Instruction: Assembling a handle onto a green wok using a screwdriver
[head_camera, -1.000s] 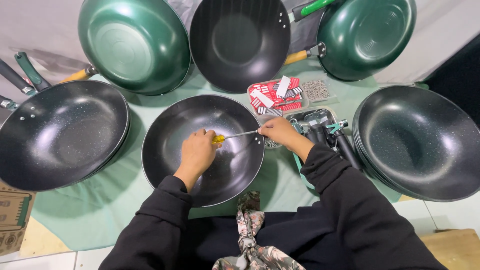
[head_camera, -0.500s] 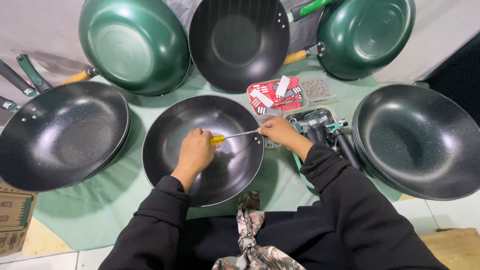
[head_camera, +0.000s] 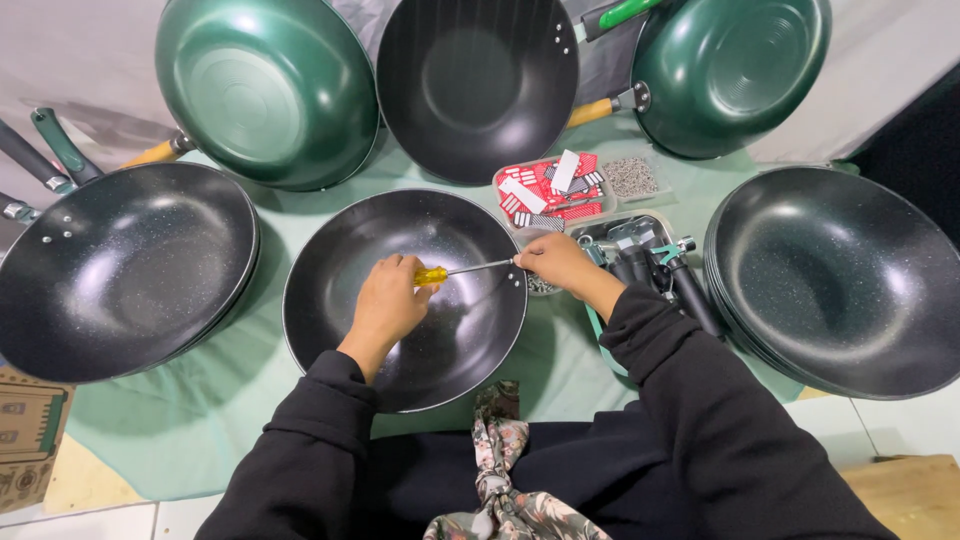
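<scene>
**Screwdriver tip held at the pan's rim**

The left hand (head_camera: 388, 305) is closed around the yellow handle of a screwdriver (head_camera: 455, 271), held level over the black pan (head_camera: 400, 300) in the middle of the worktop (head_camera: 200, 420). The right hand (head_camera: 555, 263) pinches the far end of the metal shaft at the pan's right rim; what lies under its fingertips is hidden.

The tip could slip off and scratch the dark coating, or jab the steadying fingers, if the left hand pushes or twists off-axis. The pan could also rock on its rounded base.

The pan is black, lightly speckled, glossy inside, and has no handle in view. A tray of small screws (head_camera: 632, 177) sits just beyond it.
</scene>
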